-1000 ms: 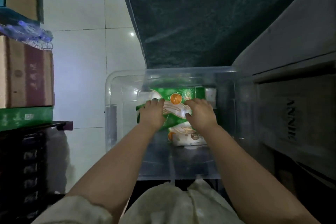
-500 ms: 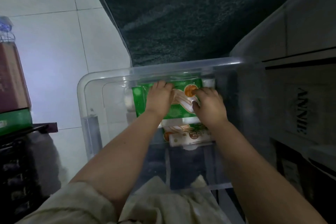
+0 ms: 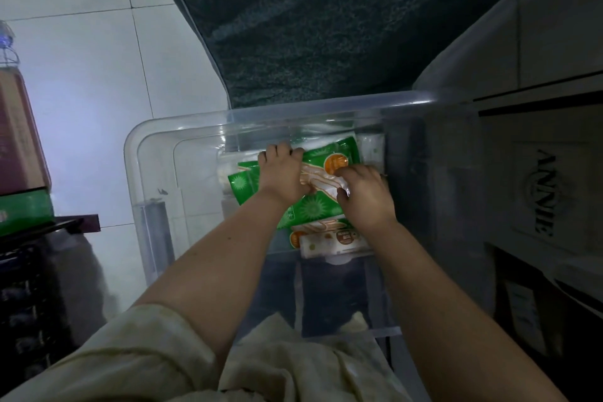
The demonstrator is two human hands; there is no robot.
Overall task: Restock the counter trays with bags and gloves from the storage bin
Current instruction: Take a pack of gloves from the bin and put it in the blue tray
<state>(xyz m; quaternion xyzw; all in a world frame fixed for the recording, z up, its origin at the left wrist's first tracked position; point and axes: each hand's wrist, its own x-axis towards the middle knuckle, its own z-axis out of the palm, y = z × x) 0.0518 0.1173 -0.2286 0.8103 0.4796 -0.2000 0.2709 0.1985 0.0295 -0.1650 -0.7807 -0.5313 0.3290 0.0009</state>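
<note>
While left hand (image 3: 280, 174) and right hand (image 3: 367, 197) both grip the top green pack (image 3: 315, 209) in the storage bin (image 3: 293, 108) mid-frame, it isn't out yet, so restocking looks barely started

One wide-angle view from the person's head looks forward and steeply down, close over a clear bin (image 3: 137, 153), with tiled floor (image 3: 81, 75) at left. Forearms (image 3: 208, 271) enter from the bottom edge; the left hand (image 3: 280, 174) and right hand (image 3: 367, 201), gripping a green packet (image 3: 310, 210), sit mid-frame.

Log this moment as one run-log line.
phase: pickup | left hand: grips green packet | right hand: grips green packet | location: inside clear bin
</note>
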